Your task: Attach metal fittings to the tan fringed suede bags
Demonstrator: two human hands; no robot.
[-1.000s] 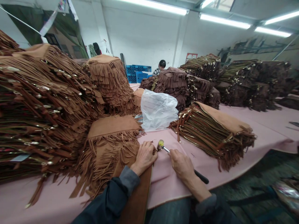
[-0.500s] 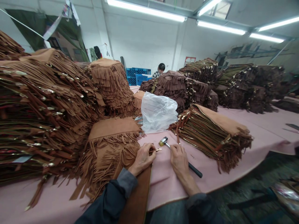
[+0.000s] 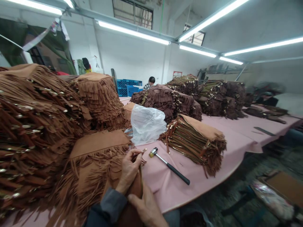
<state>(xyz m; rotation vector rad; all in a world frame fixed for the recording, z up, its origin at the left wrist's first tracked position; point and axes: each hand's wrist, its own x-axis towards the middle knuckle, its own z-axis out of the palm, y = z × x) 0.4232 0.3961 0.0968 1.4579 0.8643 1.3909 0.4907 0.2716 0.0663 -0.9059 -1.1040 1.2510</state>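
Left hand pinches strap end of brown suede piece at table edge; right hand flat beneath, gripping nothing. Hammer lies free alongside. Best keep strap taut, metal tip exposed.

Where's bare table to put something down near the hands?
Free: pink table along the near edge, right of the hammer, below the tan stack; also the far right stretch. Crowded: left of the left hand, fringed stacks and plastic bag.
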